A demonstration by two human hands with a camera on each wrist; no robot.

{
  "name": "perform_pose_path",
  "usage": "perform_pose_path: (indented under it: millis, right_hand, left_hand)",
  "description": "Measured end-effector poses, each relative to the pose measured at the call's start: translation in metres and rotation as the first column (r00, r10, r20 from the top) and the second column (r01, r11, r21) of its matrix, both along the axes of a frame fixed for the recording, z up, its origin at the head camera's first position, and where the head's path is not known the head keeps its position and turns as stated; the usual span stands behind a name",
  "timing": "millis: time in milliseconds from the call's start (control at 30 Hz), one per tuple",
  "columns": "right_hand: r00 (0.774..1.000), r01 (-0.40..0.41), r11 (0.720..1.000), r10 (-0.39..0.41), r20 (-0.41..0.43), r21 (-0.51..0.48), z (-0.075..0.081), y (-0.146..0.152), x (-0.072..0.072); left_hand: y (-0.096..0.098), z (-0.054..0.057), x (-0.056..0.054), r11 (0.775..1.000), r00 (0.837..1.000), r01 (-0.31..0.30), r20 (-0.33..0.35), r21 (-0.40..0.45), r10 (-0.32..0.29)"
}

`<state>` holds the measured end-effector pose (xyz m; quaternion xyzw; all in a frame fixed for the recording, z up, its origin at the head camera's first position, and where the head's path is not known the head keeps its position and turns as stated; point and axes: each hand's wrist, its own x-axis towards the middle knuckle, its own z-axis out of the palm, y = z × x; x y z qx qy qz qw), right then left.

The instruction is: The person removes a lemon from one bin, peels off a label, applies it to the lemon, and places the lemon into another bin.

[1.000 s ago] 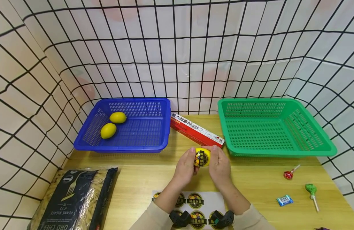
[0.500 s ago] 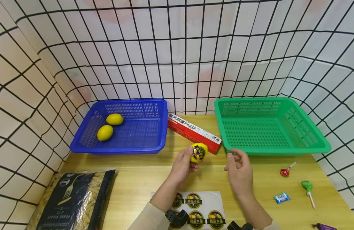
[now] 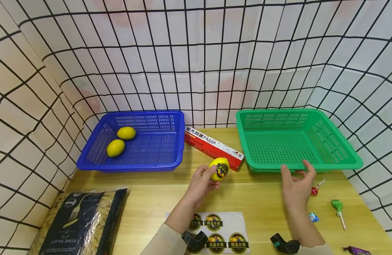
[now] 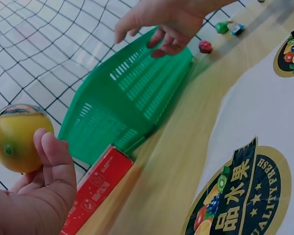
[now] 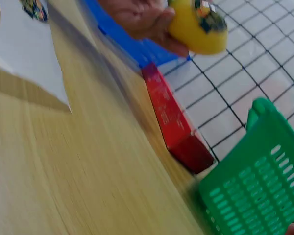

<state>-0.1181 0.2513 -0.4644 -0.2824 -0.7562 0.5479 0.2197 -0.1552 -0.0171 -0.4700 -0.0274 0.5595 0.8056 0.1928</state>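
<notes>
My left hand [image 3: 200, 185] grips a yellow lemon [image 3: 220, 169] that bears a round black-and-gold sticker [image 3: 222, 170]. In the left wrist view the lemon [image 4: 20, 142] sits between thumb and fingers, its sticker partly turned away. My right hand [image 3: 298, 187] holds nothing; its fingers are spread and lightly bent near the front rim of the green basket [image 3: 305, 166]. Whether it touches that rim I cannot tell. Under the forearms lies a white sheet of round stickers [image 3: 229, 226]. Two more lemons [image 3: 115, 147] lie in the blue basket [image 3: 129, 165] at the left.
A red pasta box [image 3: 212, 147] lies slanted between the baskets. A bag of penne [image 3: 78, 223] occupies the front left. At the right are a red lollipop [image 3: 314, 191], a green lollipop [image 3: 337, 204], a blue-wrapped candy [image 3: 313, 217] and a purple-wrapped one [image 3: 356, 250]. Black grid netting [image 3: 212, 71] surrounds the table.
Both hands were on the lemon a second ago. The right hand has let go and moved right to the green basket's front. The left hand keeps the lemon, turned slightly.
</notes>
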Motion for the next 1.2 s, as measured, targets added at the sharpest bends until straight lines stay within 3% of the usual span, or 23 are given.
perform_pose_path:
  millis: [533, 733, 1033, 1200]
  right_hand:
    - [1.0, 0.023, 0.997, -0.024, -0.015, -0.07, -0.012, 0.008, -0.008]
    - [0.999, 0.017, 0.995, -0.021, -0.035, -0.103, -0.013, 0.009, -0.007]
    - [0.994, -0.007, 0.984, -0.013, -0.111, -0.176, -0.015, 0.01, -0.006]
    - [0.994, -0.016, 0.986, -0.003, -0.109, -0.168, -0.015, 0.009, -0.005]
  left_hand:
    - [-0.003, 0.002, -0.003, 0.996, 0.996, 0.077, -0.049, 0.055, -0.074]
    - [0.004, 0.011, -0.009, 0.996, 0.991, 0.085, -0.104, -0.022, -0.087]
    - [0.029, 0.044, -0.027, 0.973, 0.949, 0.112, -0.269, -0.202, -0.166]
    - [0.046, 0.059, -0.036, 0.941, 0.915, 0.113, -0.336, -0.318, -0.223]
